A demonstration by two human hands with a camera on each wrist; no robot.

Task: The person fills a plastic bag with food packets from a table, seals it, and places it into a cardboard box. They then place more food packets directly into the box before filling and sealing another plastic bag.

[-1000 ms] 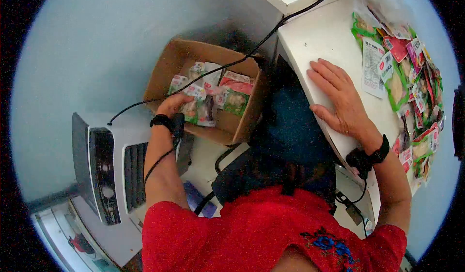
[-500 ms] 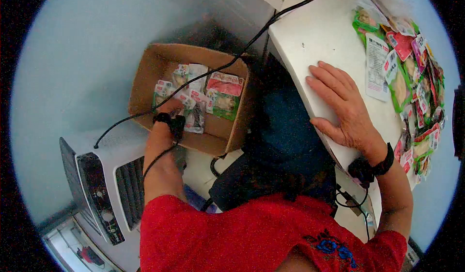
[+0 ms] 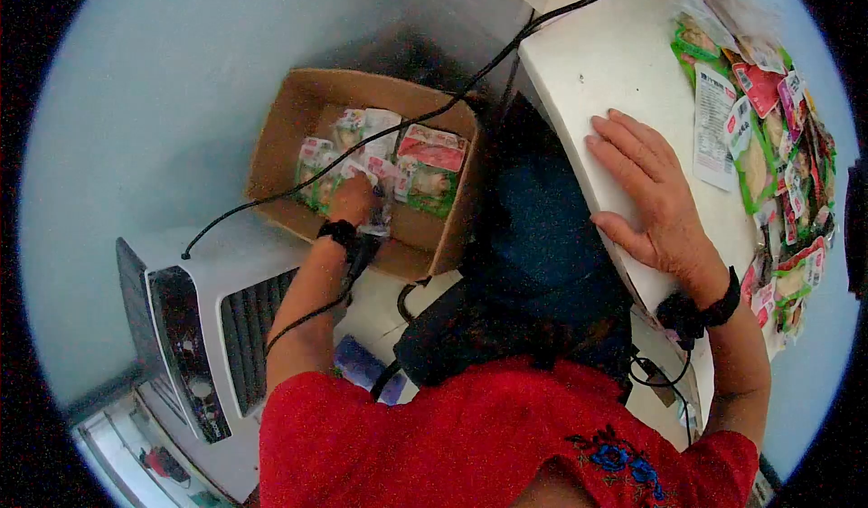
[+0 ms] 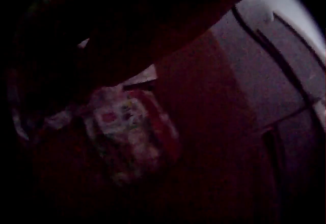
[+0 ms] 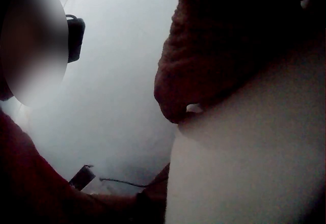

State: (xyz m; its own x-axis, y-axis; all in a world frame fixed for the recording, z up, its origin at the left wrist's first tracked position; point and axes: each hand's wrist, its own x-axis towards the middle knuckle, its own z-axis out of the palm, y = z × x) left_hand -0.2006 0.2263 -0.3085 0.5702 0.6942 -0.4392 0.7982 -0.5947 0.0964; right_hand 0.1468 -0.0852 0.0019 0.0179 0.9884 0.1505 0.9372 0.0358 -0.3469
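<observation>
My left hand (image 3: 354, 201) reaches down into an open cardboard box (image 3: 271, 157), over several flat food packets. Its fingertips are hidden among the packets, and I cannot tell whether they grip one. Right of it lie a red-and-white packet (image 3: 434, 149) and a green-edged packet (image 3: 427, 187). In the dark left wrist view, the hand (image 4: 127, 35) looms above a packet (image 4: 135, 132) with a red edge. My right hand (image 3: 646, 196) rests palm down on the white table (image 3: 588, 70), fingers extended, thumb at the table's edge.
A heap of food packets (image 3: 787, 164) covers the table's right side, beside clear plastic film (image 3: 701, 2). A black cable (image 3: 416, 124) crosses above the box. A white appliance with a dark grille (image 3: 258, 327) stands at the lower left, close to the box.
My left hand has moved from the box's near-left side toward its middle, over the packets. The head view shifted slightly. My right hand has stayed on the table.
</observation>
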